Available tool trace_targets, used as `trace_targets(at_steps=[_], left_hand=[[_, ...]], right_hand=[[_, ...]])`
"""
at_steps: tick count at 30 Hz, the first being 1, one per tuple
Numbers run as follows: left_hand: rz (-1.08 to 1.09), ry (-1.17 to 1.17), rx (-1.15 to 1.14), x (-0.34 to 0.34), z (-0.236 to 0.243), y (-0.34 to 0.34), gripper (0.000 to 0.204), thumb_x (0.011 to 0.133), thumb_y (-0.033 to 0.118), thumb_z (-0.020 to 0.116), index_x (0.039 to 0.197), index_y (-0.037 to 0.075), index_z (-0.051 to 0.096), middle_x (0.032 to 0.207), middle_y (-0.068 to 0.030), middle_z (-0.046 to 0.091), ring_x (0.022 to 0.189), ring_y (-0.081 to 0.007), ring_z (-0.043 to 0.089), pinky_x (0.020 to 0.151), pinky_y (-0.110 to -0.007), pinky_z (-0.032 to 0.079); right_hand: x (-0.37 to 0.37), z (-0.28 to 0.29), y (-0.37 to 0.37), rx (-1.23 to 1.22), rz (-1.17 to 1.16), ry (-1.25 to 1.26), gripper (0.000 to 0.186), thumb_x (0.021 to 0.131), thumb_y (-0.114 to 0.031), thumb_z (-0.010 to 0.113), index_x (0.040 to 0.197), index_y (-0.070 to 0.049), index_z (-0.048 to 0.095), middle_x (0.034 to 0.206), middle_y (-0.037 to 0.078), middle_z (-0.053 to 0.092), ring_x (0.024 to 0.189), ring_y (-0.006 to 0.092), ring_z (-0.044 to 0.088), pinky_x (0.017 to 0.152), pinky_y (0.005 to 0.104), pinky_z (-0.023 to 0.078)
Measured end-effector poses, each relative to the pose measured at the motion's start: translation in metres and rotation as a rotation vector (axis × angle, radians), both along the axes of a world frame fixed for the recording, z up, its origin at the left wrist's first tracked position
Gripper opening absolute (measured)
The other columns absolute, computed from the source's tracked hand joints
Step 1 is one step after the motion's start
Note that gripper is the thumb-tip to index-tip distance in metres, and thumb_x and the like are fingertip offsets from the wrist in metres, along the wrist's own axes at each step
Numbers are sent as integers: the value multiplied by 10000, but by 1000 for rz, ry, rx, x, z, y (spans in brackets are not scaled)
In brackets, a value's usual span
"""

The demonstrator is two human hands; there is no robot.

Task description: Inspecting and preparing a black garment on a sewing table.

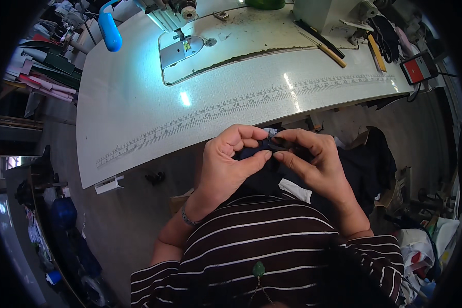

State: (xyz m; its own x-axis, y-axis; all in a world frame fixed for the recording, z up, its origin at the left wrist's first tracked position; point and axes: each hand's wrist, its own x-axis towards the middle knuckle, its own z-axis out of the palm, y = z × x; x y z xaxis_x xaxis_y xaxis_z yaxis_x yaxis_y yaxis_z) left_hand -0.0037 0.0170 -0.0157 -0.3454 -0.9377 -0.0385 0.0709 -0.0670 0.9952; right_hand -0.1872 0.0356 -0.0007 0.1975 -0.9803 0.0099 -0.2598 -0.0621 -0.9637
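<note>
Close together in front of my chest, just off the front edge of the sewing table, my two hands pinch a piece of dark fabric. Thumb and fingers of my left hand are closed on its left part. My right hand grips it from the right, fingertips nearly meeting those of the left. A small pale patch, perhaps a label, shows between the upper fingertips. More dark cloth hangs below and to the right, over my lap. The fingers hide most of the held part.
Beyond my hands stands a sewing machine with its presser foot over a metal plate. A ruler scale runs along the table. Tweezers, a yellow-handled tool and a red-and-black device lie at right. Folded fabrics are stacked left.
</note>
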Motion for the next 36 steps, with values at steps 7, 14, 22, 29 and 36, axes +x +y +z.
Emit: trace_targets(at_steps=[7, 14, 22, 29, 36], left_hand=[[-1, -20, -12, 0, -1, 0, 255, 779, -9, 657, 1021, -3, 577, 823, -8, 630, 755, -18, 551, 691, -155, 443], [4, -25, -26, -1, -2, 0, 254, 778, -14, 655, 1019, -5, 576, 830, -9, 629, 759, -21, 552, 698, -157, 442], [-16, 4, 11, -1, -2, 1, 249, 783, -13, 650, 1019, -11, 570, 826, -13, 631, 757, -23, 553, 696, -158, 441], [-14, -2, 16, -1, 0, 1, 245, 783, -11, 650, 1015, -12, 570, 823, -14, 632, 756, -23, 553, 694, -157, 441], [-7, -25, -24, -2, -1, 1, 242, 779, -14, 651, 1009, -8, 575, 827, -11, 626, 763, -23, 552, 699, -158, 439]], right_hand=[[-1, 3, -2, -31, 24, 84, 221, 751, 10, 666, 960, 54, 606, 756, 57, 641, 673, 45, 558, 595, 192, 447], [1, -1, -2, -55, 1, 77, 220, 753, 7, 665, 959, 55, 606, 726, 41, 620, 650, 40, 536, 576, 187, 432], [2, 1, 1, -40, -5, 31, 225, 752, 3, 667, 963, 54, 608, 710, 35, 606, 634, 36, 519, 559, 186, 420], [1, 1, 1, -49, 2, 43, 231, 752, 3, 668, 969, 53, 609, 736, 50, 627, 633, 42, 524, 559, 190, 424], [0, -5, 2, -65, -12, 46, 233, 756, -8, 670, 975, 47, 611, 769, 65, 642, 651, 48, 530, 567, 187, 420]])
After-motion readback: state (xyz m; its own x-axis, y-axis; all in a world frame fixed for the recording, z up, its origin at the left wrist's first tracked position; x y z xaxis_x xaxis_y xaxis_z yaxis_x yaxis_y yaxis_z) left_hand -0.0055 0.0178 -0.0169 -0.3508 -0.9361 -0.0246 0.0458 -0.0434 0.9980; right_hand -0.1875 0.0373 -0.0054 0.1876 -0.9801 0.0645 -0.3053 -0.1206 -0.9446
